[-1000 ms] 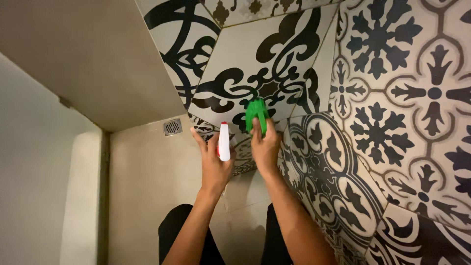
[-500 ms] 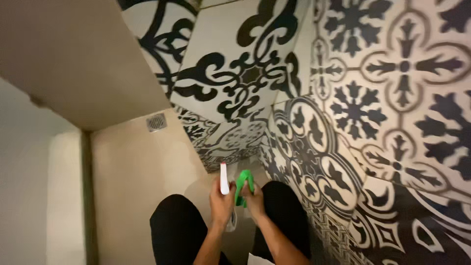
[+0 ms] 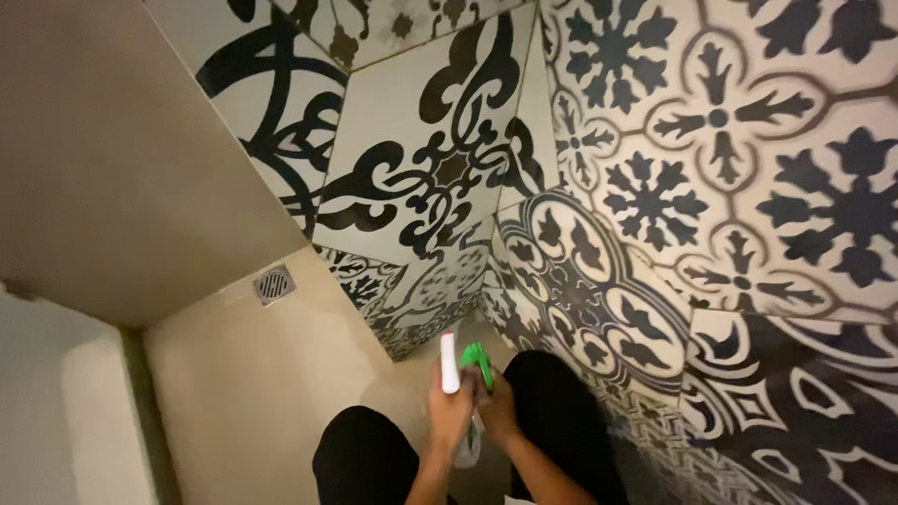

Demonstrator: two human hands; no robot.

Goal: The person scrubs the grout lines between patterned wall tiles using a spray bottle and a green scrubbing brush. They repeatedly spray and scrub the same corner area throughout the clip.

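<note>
My left hand (image 3: 449, 411) is wrapped around a spray bottle with a white head (image 3: 450, 363); its clear body (image 3: 468, 447) hangs below my fingers. My right hand (image 3: 498, 413) sits right beside it, closed on a green scrubbing pad (image 3: 477, 360) that sticks up above my fingers. Both hands are low in the head view, between my knees in black trousers (image 3: 561, 411). They are held close to my body and away from the patterned wall tiles (image 3: 440, 178).
Black-and-white patterned tiles cover the back wall and the right wall (image 3: 711, 159). A plain beige wall (image 3: 112, 168) rises on the left. The beige floor (image 3: 253, 383) has a small square metal drain (image 3: 274, 284) near the left wall.
Both hands have dropped from the back wall tiles down to between my knees, still carrying the bottle and the green pad. The view has tilted with them.
</note>
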